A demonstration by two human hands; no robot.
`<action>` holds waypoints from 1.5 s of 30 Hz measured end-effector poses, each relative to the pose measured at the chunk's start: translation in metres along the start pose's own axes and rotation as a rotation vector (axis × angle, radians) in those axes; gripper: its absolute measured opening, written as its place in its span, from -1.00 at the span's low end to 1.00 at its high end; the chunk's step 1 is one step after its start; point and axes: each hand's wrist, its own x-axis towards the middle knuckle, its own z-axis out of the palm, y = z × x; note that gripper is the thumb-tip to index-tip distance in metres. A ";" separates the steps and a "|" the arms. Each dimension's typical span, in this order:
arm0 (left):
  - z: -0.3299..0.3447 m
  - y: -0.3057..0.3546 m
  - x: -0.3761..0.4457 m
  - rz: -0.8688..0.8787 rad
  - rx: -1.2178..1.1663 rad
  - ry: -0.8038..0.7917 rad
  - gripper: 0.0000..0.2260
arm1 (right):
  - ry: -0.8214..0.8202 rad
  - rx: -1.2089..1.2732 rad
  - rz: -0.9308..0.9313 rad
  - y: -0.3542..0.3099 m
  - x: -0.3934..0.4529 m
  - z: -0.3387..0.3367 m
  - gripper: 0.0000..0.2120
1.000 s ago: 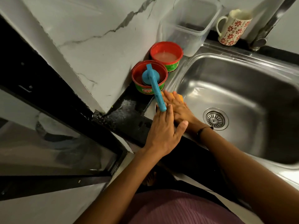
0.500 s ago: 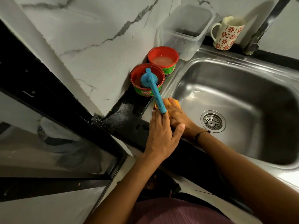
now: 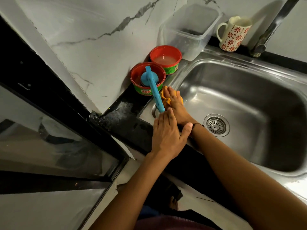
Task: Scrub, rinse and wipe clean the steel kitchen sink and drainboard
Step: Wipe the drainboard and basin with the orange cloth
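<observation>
The steel sink (image 3: 249, 90) fills the right side, with a round drain strainer (image 3: 216, 125) in its floor. My right hand (image 3: 177, 105) lies flat with straight fingers on an orange cloth (image 3: 166, 98), pressing it onto the sink's left rim beside the basin corner. My left hand (image 3: 167, 135) rests flat on the rim just in front of it, fingers straight, thumb spread against my right wrist. It holds nothing. A blue brush (image 3: 153, 87) stands in a red tub, its handle sloping down toward my left fingertips.
Two red tubs (image 3: 147, 77) (image 3: 166, 58) stand on the black counter against the marble wall. Behind them are a clear plastic container (image 3: 189, 30), a flowered mug (image 3: 232, 35) and the tap (image 3: 269, 32). A wet patch lies on the counter (image 3: 119, 113).
My right hand has slid the orange cloth along the left rim, further toward the red tubs. My left hand stayed put on the rim.
</observation>
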 end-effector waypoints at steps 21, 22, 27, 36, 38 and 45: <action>0.013 0.018 0.110 0.062 -0.086 0.046 0.02 | 0.126 -0.522 0.135 0.097 0.104 -0.090 -0.49; 0.016 0.017 0.113 0.087 -0.072 0.055 0.02 | 0.149 -0.528 0.173 0.097 0.113 -0.095 -0.49; 0.024 0.026 0.135 0.099 -0.001 0.124 -0.20 | 0.191 -0.473 0.190 0.094 0.118 -0.088 -0.51; 0.053 0.057 0.177 0.057 -0.077 0.255 -0.32 | 0.174 -0.692 0.247 0.117 0.151 -0.117 -0.46; 0.057 0.059 0.181 0.076 -0.066 0.294 -0.31 | 0.174 -0.753 0.261 0.124 0.153 -0.131 -0.48; 0.058 0.094 0.193 0.099 -0.322 0.222 -0.13 | 0.184 -0.864 0.251 0.165 0.098 -0.177 -0.46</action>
